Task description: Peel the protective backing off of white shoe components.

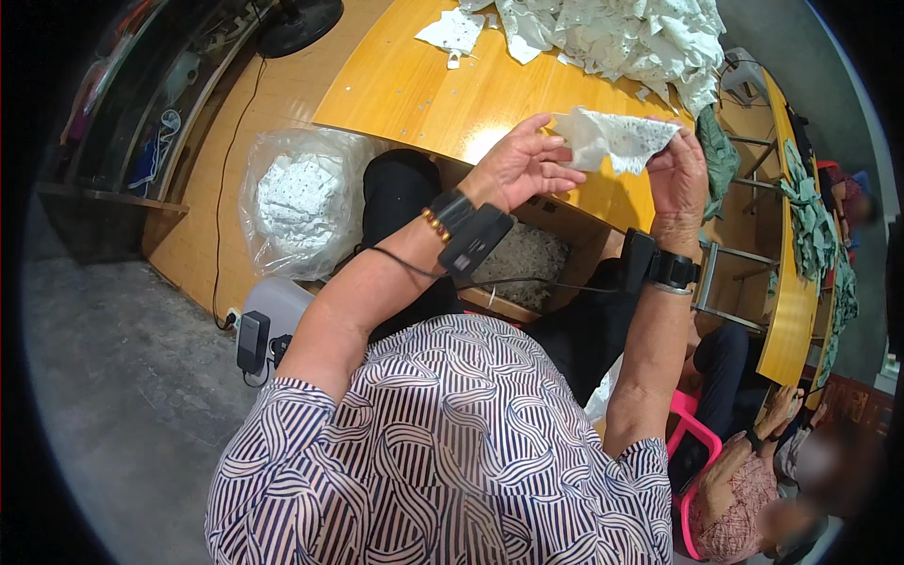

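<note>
Up at the far edge, I'm losing the top of the heap of white, dark-speckled fabric pieces, cut off by the view. The right hand is clamped on the right end of a small, thin white fabric piece, some fingertips hidden behind it. The left hand, palm up, spreads its fingers at the left end; I can't tell whether they pinch it. The piece hangs above the yellow wooden table, sheer at left, dark-speckled at right, its lower edge ragged.
</note>
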{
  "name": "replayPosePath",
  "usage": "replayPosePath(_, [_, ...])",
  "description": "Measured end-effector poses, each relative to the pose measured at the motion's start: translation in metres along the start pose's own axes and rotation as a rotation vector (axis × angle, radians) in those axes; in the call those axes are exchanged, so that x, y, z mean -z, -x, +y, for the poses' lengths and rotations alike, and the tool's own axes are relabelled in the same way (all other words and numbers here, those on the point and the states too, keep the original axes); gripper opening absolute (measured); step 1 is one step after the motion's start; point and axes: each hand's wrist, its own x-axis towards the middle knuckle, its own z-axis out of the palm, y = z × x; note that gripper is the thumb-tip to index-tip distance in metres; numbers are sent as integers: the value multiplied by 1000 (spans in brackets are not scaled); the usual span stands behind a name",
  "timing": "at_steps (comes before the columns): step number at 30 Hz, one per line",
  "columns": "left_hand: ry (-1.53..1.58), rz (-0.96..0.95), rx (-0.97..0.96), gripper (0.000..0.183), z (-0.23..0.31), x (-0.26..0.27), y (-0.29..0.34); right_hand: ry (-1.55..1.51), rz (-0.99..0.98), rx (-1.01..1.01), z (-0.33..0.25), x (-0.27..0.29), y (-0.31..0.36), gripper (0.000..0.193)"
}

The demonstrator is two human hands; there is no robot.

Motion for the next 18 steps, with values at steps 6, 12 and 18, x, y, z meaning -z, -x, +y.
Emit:
replayPosePath(6, [-295,34,198,41,-18,-21,-24,-162,100,19,14,17,21,14])
replayPosePath(12, [-1210,128,167,24,-28,-42,-14,-200,113,99,1,9,27,14])
replayPosePath(18, [-961,14,109,36,-26,-45,3,-254,65,106,1,6,37,15])
